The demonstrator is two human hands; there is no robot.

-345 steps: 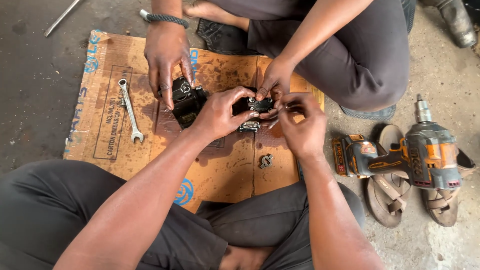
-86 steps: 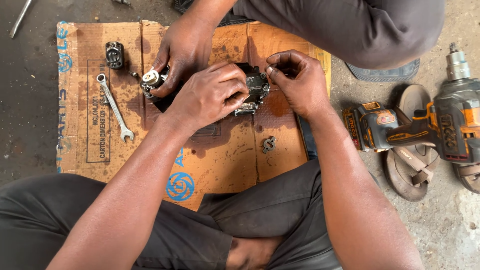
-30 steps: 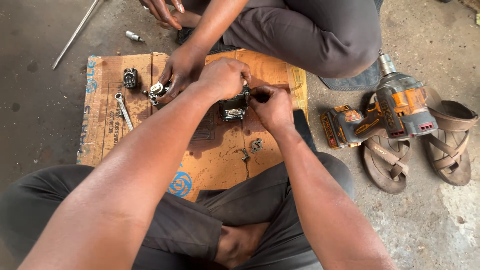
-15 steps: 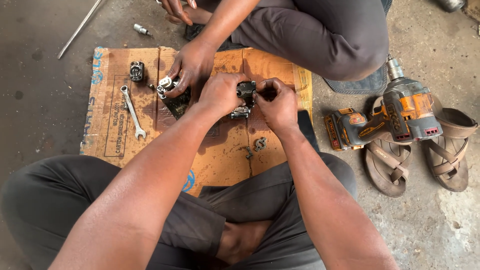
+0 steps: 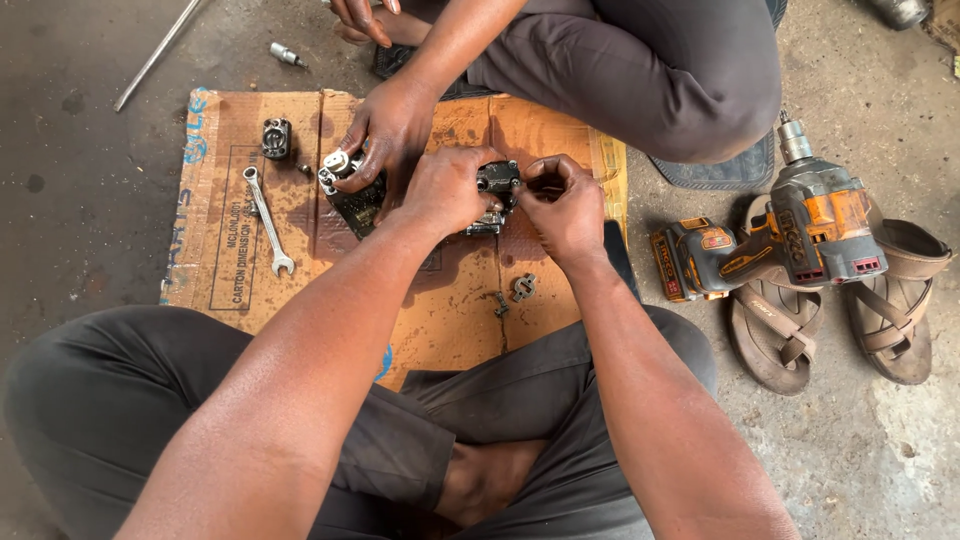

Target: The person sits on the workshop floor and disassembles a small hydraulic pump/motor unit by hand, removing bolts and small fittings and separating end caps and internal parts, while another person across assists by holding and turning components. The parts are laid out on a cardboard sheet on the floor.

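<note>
My left hand (image 5: 447, 188) grips a small dark metal assembly (image 5: 497, 183) and holds it over the flattened cardboard sheet (image 5: 455, 310). My right hand (image 5: 565, 205) is closed on the right end of the same assembly, fingertips pinched at its top. Just left of my left hand, a co-worker's hand (image 5: 385, 135) presses on a second dark metal part with silver fittings (image 5: 345, 185). What my right fingertips pinch is hidden.
A combination wrench (image 5: 268, 218), a small black part (image 5: 276, 137) and loose metal bits (image 5: 522, 288) lie on the cardboard. An orange cordless impact wrench (image 5: 790, 235) rests on brown sandals (image 5: 900, 300) to the right. A metal rod (image 5: 160, 52) and a socket bit (image 5: 288, 54) lie on the concrete floor.
Over the last second the view shifted slightly. My two hands stayed on the assembly, and the co-worker's hand stayed on the part at its left.
</note>
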